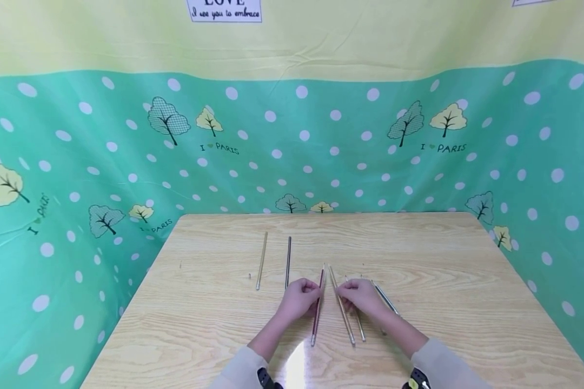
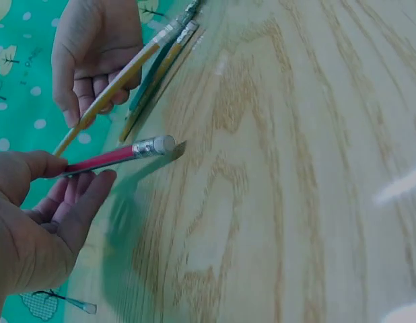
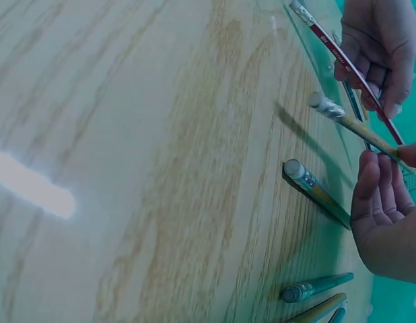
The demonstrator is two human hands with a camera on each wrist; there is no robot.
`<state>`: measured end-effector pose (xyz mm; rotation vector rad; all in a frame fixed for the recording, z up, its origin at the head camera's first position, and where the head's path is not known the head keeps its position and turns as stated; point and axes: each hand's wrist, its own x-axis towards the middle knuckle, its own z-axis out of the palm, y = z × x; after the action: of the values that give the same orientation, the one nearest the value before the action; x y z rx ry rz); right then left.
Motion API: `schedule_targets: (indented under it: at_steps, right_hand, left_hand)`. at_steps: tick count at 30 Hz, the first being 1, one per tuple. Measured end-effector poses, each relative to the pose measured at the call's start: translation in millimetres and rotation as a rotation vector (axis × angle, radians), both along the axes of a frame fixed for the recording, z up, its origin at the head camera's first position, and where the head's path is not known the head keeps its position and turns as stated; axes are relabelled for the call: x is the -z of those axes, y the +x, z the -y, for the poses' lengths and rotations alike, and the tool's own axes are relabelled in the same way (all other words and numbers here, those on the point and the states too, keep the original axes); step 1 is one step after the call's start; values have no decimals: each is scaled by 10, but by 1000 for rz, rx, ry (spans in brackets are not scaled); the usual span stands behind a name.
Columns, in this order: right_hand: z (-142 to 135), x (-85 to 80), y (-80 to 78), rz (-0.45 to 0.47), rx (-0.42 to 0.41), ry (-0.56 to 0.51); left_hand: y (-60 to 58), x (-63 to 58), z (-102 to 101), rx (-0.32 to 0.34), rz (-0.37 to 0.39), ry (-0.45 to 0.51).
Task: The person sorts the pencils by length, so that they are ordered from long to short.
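Note:
My left hand [image 1: 299,298] pinches a red pencil [image 1: 316,321] between thumb and fingers, its white eraser end towards me. In the left wrist view this pencil [image 2: 114,159] is raised off the table, with a shadow below. My right hand [image 1: 364,296] pinches a yellow pencil [image 1: 347,324] the same way, eraser end near me; the right wrist view shows this pencil [image 3: 366,133] lifted too. The two held pencils stand side by side, apart at their eraser ends. Beside and partly under my right hand lie another pencil [image 1: 360,326] and a dark pencil [image 1: 385,298].
Left of my hands, a yellow pencil [image 1: 261,261] and a dark pencil [image 1: 288,259] lie apart on the wooden table [image 1: 175,319]. A tiny piece [image 1: 250,276] lies near the yellow one. A green dotted curtain [image 1: 316,135] surrounds the table's back and sides.

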<state>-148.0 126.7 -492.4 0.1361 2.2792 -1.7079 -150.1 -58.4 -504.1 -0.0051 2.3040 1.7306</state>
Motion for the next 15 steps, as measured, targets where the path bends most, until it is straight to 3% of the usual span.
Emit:
schedule_targets:
  at_steps: [15]
  right_hand:
    - [-53,-49,-76,19,9,-74]
  left_hand:
    - [-30,-95,-11,-47,8,168]
